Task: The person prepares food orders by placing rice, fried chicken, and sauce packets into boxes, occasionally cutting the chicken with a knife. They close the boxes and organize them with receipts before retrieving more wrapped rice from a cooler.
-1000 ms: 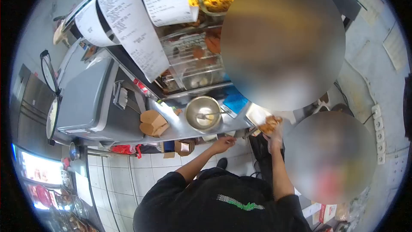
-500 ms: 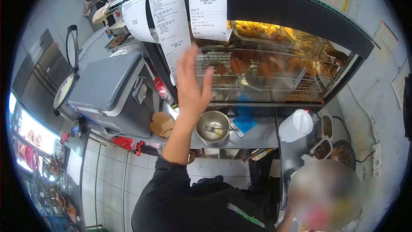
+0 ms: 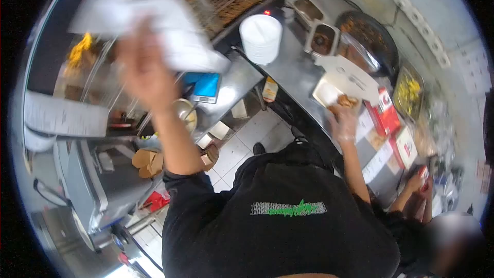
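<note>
My left hand (image 3: 146, 69), bare and blurred by motion, is raised in front of the glass food warmer. White paper receipts (image 3: 175, 28) are bunched at its fingers and smeared as well. Another printed receipt (image 3: 64, 116) hangs on the warmer at the left. On the right, my right hand (image 3: 343, 122) wears a clear plastic glove. Its fingers close around a piece of brown fried food (image 3: 348, 101) at the edge of an open white paper box (image 3: 325, 92) on the steel counter.
A white tub (image 3: 261, 38) stands near sauce containers (image 3: 322, 39) and a dark pan (image 3: 368, 25). Beyond the box are red-and-white cartons (image 3: 385, 113) and a tray of yellow-green food (image 3: 410, 90). A co-worker's hands (image 3: 416, 181) hold something red and white. A blue scale (image 3: 207, 86) lies left.
The view has swung right, bringing the counter and my gloved right hand into sight. My left hand, empty and reaching toward the hanging receipts before, now has white receipts in it.
</note>
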{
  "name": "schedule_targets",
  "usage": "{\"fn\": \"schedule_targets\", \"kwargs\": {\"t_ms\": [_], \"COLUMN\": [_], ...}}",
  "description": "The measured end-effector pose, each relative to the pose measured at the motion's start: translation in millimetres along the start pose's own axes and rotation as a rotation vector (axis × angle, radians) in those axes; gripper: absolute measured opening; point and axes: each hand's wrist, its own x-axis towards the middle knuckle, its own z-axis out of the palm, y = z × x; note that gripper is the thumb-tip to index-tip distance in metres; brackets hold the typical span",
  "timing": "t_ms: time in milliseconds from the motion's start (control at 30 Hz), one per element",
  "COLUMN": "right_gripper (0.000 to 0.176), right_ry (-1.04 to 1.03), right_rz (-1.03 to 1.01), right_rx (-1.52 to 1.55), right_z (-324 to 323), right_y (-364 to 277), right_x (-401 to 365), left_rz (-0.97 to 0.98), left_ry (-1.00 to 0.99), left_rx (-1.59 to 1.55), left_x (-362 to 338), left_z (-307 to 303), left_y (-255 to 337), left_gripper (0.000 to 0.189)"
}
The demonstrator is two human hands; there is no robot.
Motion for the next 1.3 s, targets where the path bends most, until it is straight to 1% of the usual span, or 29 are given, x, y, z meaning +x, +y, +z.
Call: {"fn": "schedule_targets", "kwargs": {"t_ms": [33,67,100,133,167,200,233,267,333,433,533,633,733,767,833,867,967,1000,1067,1100,1133,1233,1267,1300], "right_gripper": [0.026,0.024,0.021,0.019,0.017,0.014,0.012,0.011,0.011,0.012,0.012,0.012,0.012,0.012,0.013,0.013,0.014,0.014,0.014,0.014,0.014,0.012,0.012,0.011], "right_ry": [-0.105,-0.174,-0.242,-0.31,-0.298,-0.283,-0.264,-0.096,-0.042,-0.026,-0.011,-0.012,0.002,0.011,-0.016,-0.026,-0.019,-0.029,-0.082,-0.074,-0.067,-0.056,-0.049,-0.035], "right_rz": [-0.032,-0.014,0.001,0.008,0.051,0.09,0.126,0.096,0.124,0.155,0.167,0.167,0.134,0.122,0.161,0.172,0.165,0.181,0.19,0.181,0.176,0.21,0.218,0.221], "right_rx": [0.007,0.0,-0.004,-0.013,-0.018,-0.025,-0.034,0.036,0.037,0.079,0.133,0.151,0.163,0.164,0.216,0.223,0.167,0.156,0.139,0.158,0.178,0.186,0.177,0.169], "right_z": [12.4,24.3,36.7,41.4,43.7,46.1,48.9,51.4,54.5,49.9,38.7,38.3,45.5,45.1,44.6,44.9,48.5,46.7,50.1,52.9,52.8,52.4,53.7,54.1], "right_y": [6.8,12.4,18.8,20.6,22.9,24.1,27.3,30.7,35.3,31.7,33.1,35.6,43.7,43.0,39.5,38.8,47.3,45.2,47.3,50.3,50.3,47.0,47.1,46.0], "right_x": [-1.0,-1.8,-2.1,1.5,-0.6,-1.4,0.4,-2.9,-6.2,-4.7,-2.1,-0.9,-6.2,-6.4,-7.4,-6.8,-5.1,-4.3,-14.7,-12.6,-9.0,-12.7,-14.7,-14.6], "left_rz": [-0.016,-0.03,-0.41,-0.709,-0.75,-0.882,-1.009,-0.998,-0.963,-0.857,-1.249,-1.449,-1.211,-1.188,-1.145,-1.229,-1.411,-1.439,-1.477,-1.472,-1.531,-1.416,-1.507,-1.443], "left_ry": [-0.234,-0.469,-0.77,-0.81,-1.008,-1.132,-1.253,-1.278,-1.315,-1.519,-1.235,-1.19,-1.335,-1.322,-1.3,-1.247,-0.929,-0.759,-0.894,-0.954,-0.979,-1.101,-1.13,-1.14], "left_rx": [0.002,0.007,-0.232,-0.593,-0.569,-0.532,-0.489,-0.512,-0.558,-0.449,-0.835,-0.82,-0.607,-0.624,-0.653,-0.758,-1.002,-1.24,-1.09,-1.013,-0.959,-0.777,-0.869,-0.836], "left_x": [-37.3,-74.8,-116.8,-184.2,-235.1,-287.1,-319.8,-332.0,-345.8,-312.3,-321.2,-333.9,-349.3,-346.5,-345.1,-345.7,-333.1,-330.9,-339.3,-337.1,-354.5,-361.2,-363.3,-367.3], "left_z": [37.6,75.1,108.4,144.3,164.5,175.4,183.8,183.8,183.9,175.0,150.0,131.9,132.2,135.9,142.9,145.1,143.1,141.0,141.0,147.8,150.1,147.4,145.0,143.6], "left_y": [-9.6,-19.0,-18.5,-51.2,-73.8,-99.6,-116.2,-115.6,-118.3,-93.8,-103.2,-109.5,-126.9,-123.4,-109.8,-105.0,-82.1,-73.5,-68.6,-74.4,-90.3,-98.6,-104.4,-104.8], "left_gripper": [0.032,0.036,0.039,0.042,0.042,0.04,0.039,0.038,0.035,0.036,0.04,0.046,0.049,0.049,0.05,0.049,0.047,0.046,0.045,0.045,0.044,0.043,0.042,0.043]}}
